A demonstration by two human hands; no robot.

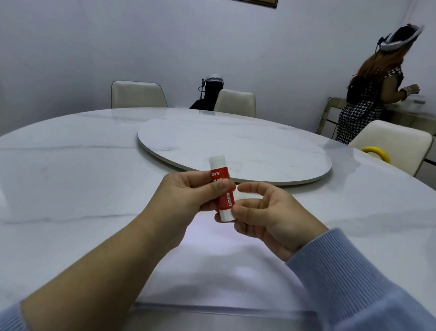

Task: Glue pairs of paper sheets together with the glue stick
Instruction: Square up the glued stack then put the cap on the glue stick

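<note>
Spreading beneath and around both hands, a round marble counter (52, 204) is seen, and a raised turntable (239, 146) of the same stone is set on it just beyond the hands. Chairs (137, 95) are ranged at the far rim, well apart from the hands, and a person in a checked dress (362, 103) is seen standing far off to the right, turned toward a sideboard (423, 124). A yellow ring (377, 153) is glimpsed at the counter's right rim. White paper (229, 278) is laid flat on the counter directly under the hands and wrists, its near edge close to the counter's near rim; how many sheets are stacked cannot be told.

The glue stick (221, 189), red with white ends, is held in the air above the paper, tilted, between the two hands. Its middle is gripped by the left hand (188, 191), whose fingers and thumb are curled round the tube, the white cap being left clear above them. The lower white end is pinched by the right hand (267, 219) between thumb and fingertips, the remaining fingers being loosely curled. The right wrist is covered by a blue sleeve (358, 294).
</note>
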